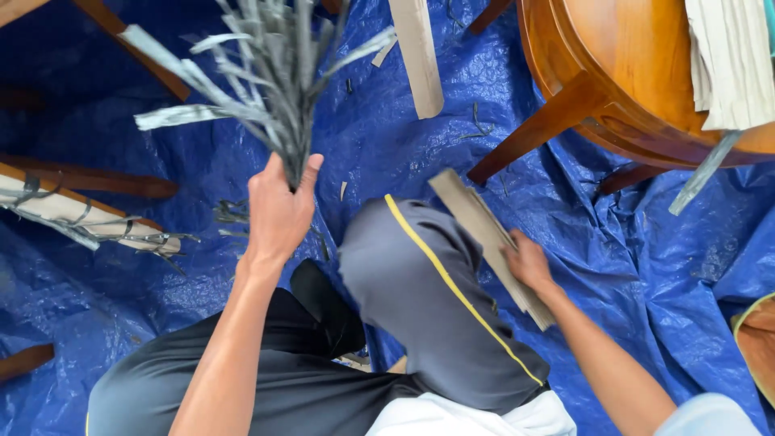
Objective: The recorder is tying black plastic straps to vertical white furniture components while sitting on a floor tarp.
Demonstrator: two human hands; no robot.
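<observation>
Left hand (pixel 278 211) grips leaf-strip bundle (pixel 266 73) upright, fanning upward; right hand (pixel 529 262) clasps flat strips (pixel 484 234) diagonally.
</observation>
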